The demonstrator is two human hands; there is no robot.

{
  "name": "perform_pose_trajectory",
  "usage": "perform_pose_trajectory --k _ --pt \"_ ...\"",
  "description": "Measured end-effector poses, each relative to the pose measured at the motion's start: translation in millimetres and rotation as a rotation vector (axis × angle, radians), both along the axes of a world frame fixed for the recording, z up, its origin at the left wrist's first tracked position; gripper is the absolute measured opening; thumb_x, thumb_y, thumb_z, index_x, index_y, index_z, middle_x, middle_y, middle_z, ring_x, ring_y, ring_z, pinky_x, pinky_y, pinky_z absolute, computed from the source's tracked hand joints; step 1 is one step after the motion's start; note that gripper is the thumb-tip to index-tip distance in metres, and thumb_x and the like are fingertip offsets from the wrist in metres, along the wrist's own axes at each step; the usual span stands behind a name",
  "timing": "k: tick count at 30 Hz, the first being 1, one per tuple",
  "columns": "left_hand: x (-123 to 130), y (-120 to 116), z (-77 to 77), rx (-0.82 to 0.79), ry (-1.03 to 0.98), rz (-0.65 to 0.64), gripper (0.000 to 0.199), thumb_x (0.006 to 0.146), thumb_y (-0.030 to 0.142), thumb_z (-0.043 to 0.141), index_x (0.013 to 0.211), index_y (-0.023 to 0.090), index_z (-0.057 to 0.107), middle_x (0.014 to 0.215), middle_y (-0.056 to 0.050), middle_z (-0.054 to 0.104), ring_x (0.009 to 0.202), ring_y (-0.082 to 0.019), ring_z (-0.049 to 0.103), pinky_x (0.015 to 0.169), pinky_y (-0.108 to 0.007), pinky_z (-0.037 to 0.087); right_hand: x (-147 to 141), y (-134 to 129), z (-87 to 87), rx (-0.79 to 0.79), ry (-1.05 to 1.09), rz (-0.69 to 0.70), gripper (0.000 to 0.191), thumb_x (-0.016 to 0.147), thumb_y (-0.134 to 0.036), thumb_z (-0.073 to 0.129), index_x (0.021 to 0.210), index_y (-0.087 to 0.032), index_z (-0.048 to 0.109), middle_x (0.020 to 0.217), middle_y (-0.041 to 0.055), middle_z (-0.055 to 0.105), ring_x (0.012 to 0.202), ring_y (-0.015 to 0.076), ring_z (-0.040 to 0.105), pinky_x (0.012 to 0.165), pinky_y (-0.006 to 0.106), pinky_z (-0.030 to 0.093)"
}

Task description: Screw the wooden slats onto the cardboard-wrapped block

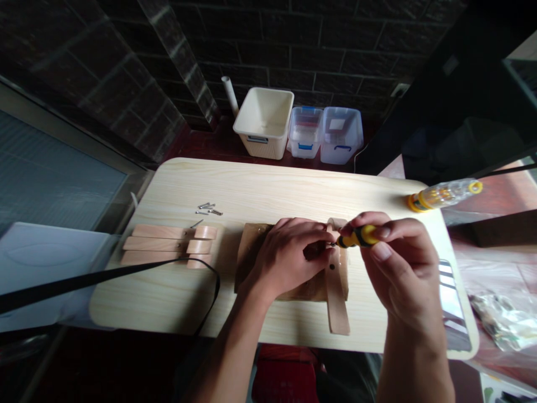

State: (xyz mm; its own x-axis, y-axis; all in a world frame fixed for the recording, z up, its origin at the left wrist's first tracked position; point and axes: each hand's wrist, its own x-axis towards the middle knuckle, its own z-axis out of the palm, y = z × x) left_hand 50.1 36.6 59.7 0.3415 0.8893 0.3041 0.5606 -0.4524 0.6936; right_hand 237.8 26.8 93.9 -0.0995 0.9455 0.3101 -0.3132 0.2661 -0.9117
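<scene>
A yellow and black screwdriver (361, 236) is held in my right hand (398, 252), its tip pointing left at a wooden strip (337, 296). Dark holes or screw heads show on the strip, which lies across a brown cardboard piece (251, 252). My left hand (293, 249) rests on the cardboard, with thumb and forefinger closed at the screwdriver tip; what they pinch is too small to make out. Farther left lie several light wooden strips (155, 244) beside small curved wooden pieces (199, 247). Several metal screws (208, 209) are scattered behind them.
A clear bottle-shaped container with yellow ends (447, 194) stands at the table's back right. A phone-like dark slab (454, 305) lies at the right edge. A black strap (126, 270) crosses the left side. Beyond the table (293, 187) stand a cream bin (265, 123) and two clear boxes.
</scene>
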Motion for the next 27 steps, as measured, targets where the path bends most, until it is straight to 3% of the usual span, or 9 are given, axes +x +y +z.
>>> perform_pose_trajectory --k 7,14,27 --pt "0.9 -0.7 -0.7 0.002 -0.017 0.02 0.018 0.09 0.022 0.075 0.106 0.031 0.073 0.118 0.004 0.08 0.11 -0.02 0.074 0.098 -0.039 0.052 0.8 0.0 -0.5 -0.012 -0.01 -0.028 0.013 0.097 -0.021 0.071 0.105 -0.03 0.074 0.12 0.0034 0.075 0.109 0.0243 0.071 0.099 0.048 0.059" --pt "0.7 -0.1 0.4 -0.014 -0.006 0.002 0.02 0.09 0.021 0.075 0.107 0.031 0.073 0.118 0.004 0.08 0.111 -0.021 0.073 0.099 -0.039 0.051 0.8 1.1 0.6 -0.01 -0.015 -0.001 0.013 0.097 -0.019 0.072 0.104 -0.029 0.073 0.114 0.003 0.074 0.103 0.0223 0.071 0.09 0.043 0.061" --pt "0.6 -0.1 1.8 -0.04 0.008 0.011 0.019 0.09 0.023 0.076 0.107 0.032 0.073 0.119 0.003 0.08 0.112 -0.022 0.073 0.1 -0.041 0.051 0.4 -1.3 0.1 -0.038 -0.043 -0.05 0.016 0.096 -0.02 0.072 0.107 -0.032 0.075 0.12 0.003 0.074 0.11 0.0231 0.071 0.099 0.045 0.06"
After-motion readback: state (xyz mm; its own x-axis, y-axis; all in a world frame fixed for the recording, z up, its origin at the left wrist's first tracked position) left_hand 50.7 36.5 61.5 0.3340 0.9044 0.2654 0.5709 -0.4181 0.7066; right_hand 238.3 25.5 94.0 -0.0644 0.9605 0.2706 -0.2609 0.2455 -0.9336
